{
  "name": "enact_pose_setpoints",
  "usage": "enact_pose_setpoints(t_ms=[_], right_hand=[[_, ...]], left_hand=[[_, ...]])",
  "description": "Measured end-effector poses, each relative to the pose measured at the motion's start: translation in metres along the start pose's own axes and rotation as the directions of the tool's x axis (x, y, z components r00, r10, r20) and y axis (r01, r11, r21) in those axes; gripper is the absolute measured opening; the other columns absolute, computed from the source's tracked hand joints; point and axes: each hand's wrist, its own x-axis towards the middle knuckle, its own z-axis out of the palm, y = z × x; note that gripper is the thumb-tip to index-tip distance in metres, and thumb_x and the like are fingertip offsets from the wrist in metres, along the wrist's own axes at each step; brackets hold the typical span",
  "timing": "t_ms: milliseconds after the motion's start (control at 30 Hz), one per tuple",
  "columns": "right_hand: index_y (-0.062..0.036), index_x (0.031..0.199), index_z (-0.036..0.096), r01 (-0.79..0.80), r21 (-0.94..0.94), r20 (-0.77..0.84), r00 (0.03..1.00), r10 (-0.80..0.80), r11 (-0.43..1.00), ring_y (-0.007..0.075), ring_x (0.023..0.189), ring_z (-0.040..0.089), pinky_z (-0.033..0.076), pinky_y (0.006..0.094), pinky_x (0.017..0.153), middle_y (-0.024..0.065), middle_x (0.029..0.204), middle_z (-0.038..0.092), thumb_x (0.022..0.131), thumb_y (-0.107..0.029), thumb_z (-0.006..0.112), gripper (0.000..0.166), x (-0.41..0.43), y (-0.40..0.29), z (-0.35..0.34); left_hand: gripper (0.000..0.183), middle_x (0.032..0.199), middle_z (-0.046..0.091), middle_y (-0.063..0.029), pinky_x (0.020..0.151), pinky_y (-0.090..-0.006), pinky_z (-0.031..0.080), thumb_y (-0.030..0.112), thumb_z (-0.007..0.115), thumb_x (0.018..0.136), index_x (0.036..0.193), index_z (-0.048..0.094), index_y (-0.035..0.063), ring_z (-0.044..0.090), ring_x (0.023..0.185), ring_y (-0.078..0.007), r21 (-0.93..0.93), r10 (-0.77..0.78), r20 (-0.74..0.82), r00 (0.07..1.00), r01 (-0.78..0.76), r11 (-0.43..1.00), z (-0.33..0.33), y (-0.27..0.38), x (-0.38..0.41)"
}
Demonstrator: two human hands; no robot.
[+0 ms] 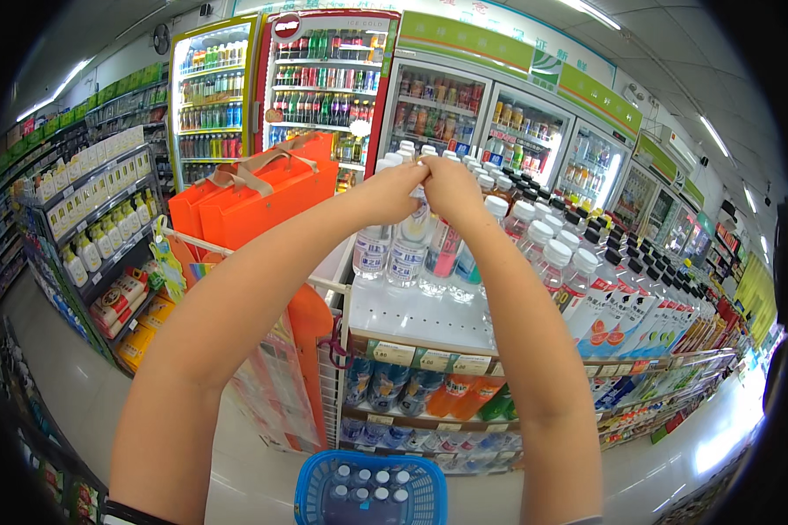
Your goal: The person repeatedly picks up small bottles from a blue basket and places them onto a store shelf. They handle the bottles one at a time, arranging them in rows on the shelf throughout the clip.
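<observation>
Both my arms stretch forward over the top shelf of bottled drinks. My left hand (400, 190) is beside the white caps of clear plastic bottles, its fingertips meeting those of my right hand (452, 188). Whether either hand grips a bottle is hidden by the fingers. Below them, clear bottles with printed labels (406, 257) stand on the white shelf (420, 315), with a pink-labelled bottle (444, 252) next to them. On the floor below sits a blue plastic basket (304, 489) holding several white-capped bottles (362, 493).
Orange paper bags (269, 197) stand left of the bottles, behind a white wire rack (331, 374). Drinks fridges (328, 85) line the back. Further bottles and cartons (620, 302) fill the shelf to the right. A shelf of pump bottles (105, 230) stands at left.
</observation>
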Motion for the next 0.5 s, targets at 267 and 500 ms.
enact_pose_setpoints(t_ms=[267,500], right_hand=[[-0.0020,0.101,0.074,0.032,0.160,0.056,0.998,-0.041,0.987,0.0207,0.058,0.068,0.054,0.0360,0.059,0.0160,0.075,0.070,0.081,-0.015,0.071,0.024,-0.028,-0.006,-0.015],[0.0004,0.087,0.072,0.150,0.075,-0.104,0.984,-0.142,0.986,0.0428,0.086,0.066,0.052,0.0501,0.081,0.0256,0.087,0.068,0.076,-0.028,0.068,0.031,-0.065,-0.037,-0.070]], left_hand=[[0.035,0.105,0.067,-0.0250,0.088,-0.0472,0.051,0.004,0.063,0.078,0.112,0.057,-0.0011,0.064,0.102,-0.0420,-0.219,-0.248,-0.175,0.953,0.208,0.953,0.007,0.029,-0.024],[0.028,0.097,0.068,-0.0260,0.082,-0.0482,0.053,0.013,0.068,0.080,0.103,0.061,-0.0023,0.066,0.097,-0.0420,-0.070,-0.117,-0.218,0.969,0.104,0.992,-0.017,0.081,-0.040]])
